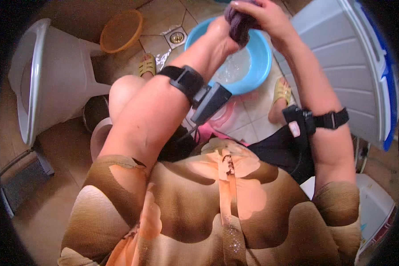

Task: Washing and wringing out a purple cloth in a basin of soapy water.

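a purple-grey cloth (pixel 239 22) is being shown above a light blue basin (pixel 260 57). an orange bowl (pixel 120 30), yellow sandals (pixel 147 65), and a brown, peach-patterned top (pixel 208 208) are being displayed.

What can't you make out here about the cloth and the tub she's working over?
- Cloth: purple and twisted; both hands, left hand and right hand, wrap it, and the top edge cuts it off, so its kind stays unknown.
- Blue tub: the left forearm hides its near-left side; the water glares, hiding the bottom.
- Pink basin: mostly behind the left wrist device.
- Left fingers: hidden behind the cloth.
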